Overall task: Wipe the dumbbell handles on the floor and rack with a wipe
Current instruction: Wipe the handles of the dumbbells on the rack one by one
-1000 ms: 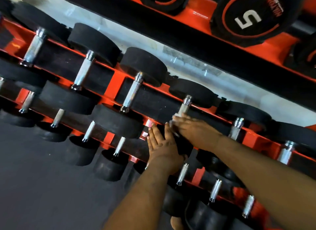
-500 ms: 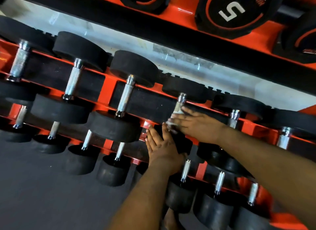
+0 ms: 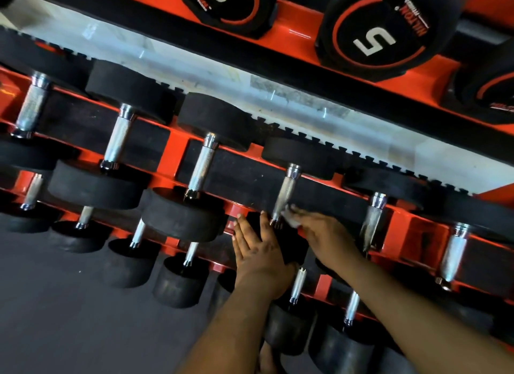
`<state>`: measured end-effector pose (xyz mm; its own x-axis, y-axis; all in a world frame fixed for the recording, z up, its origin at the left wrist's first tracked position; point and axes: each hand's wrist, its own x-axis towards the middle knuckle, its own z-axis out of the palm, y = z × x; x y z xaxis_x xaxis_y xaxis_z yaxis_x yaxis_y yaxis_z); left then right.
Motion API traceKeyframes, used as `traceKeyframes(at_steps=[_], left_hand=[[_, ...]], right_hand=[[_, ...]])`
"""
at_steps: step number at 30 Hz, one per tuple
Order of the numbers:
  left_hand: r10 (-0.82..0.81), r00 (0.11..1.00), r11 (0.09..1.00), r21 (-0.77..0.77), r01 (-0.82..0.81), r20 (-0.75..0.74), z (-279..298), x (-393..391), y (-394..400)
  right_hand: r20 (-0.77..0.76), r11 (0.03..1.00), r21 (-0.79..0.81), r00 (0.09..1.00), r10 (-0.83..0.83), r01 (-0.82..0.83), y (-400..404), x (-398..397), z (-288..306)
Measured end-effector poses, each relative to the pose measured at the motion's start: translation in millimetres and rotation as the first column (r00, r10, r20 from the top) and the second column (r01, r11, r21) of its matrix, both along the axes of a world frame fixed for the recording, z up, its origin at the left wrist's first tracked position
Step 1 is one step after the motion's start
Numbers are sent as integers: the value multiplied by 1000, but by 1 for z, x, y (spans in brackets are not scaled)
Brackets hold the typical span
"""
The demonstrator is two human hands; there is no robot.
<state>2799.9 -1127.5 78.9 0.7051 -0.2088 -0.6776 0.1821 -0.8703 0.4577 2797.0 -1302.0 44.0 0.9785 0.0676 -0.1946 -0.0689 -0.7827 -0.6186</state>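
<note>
My right hand [image 3: 328, 234] is pinching the soft wipe [image 3: 290, 216] on the hard handle [image 3: 285, 195] — left hand [image 3: 258, 251], fingers flat, is steadying the heavy dumbbell.

There is one view only, from a camera worn on the person's head. It looks forward and steeply down, close over an orange rack [image 3: 172, 151] of dumbbells [image 3: 194, 179], with the frame rolled so the shelves run slantwise. Both forearms reach in from the bottom edge; dark floor [image 3: 69, 318] fills the lower left.
</note>
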Motion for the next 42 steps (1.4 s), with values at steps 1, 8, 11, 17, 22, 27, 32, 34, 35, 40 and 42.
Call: traceKeyframes(at_steps=[1, 8, 11, 17, 22, 27, 32, 34, 35, 40, 42], left_hand=[[-3, 1000, 1000, 4, 3, 0, 1, 0, 0], [-14, 1000, 999, 46, 15, -20, 2, 2, -2], [-22, 999, 998, 59, 23, -27, 3, 3, -2], [-14, 999, 998, 60, 16, -46, 8, 4, -2], [2, 999, 999, 52, 0, -48, 10, 3, -2], [15, 999, 999, 32, -14, -30, 7, 1, -1], [27, 999, 999, 27, -27, -21, 5, -1, -1], [34, 999, 999, 26, -34, -19, 5, -1, -1], [33, 999, 999, 22, -33, -10, 4, -1, 0], [25, 998, 1000, -8, -25, 60, -2, -5, 0], [24, 995, 1000, -14, -23, 94, -2, -7, 0]], right_hand=[[-45, 963, 102, 968, -247, 250, 6, 4, 0], [-683, 512, 315, 566, -462, 799, 51, 43, -5], [-710, 156, 504, 511, -484, 849, 40, 71, 13], [-795, 558, 316, 535, -285, 767, 48, 49, 13], [-793, 38, 547, 533, -295, 836, 26, 90, -3], [-833, 2, 551, 550, -66, 835, 34, 73, -16], [-765, -110, 640, 617, -183, 761, 27, 89, -12], [-776, 194, 578, 607, -168, 793, 33, 72, -15], [-783, 383, 508, 599, -170, 772, 36, 61, -14], [-536, 791, 168, 729, -427, 588, 38, 30, -8], [-311, 854, 138, 841, -444, 502, 38, 21, 4]])
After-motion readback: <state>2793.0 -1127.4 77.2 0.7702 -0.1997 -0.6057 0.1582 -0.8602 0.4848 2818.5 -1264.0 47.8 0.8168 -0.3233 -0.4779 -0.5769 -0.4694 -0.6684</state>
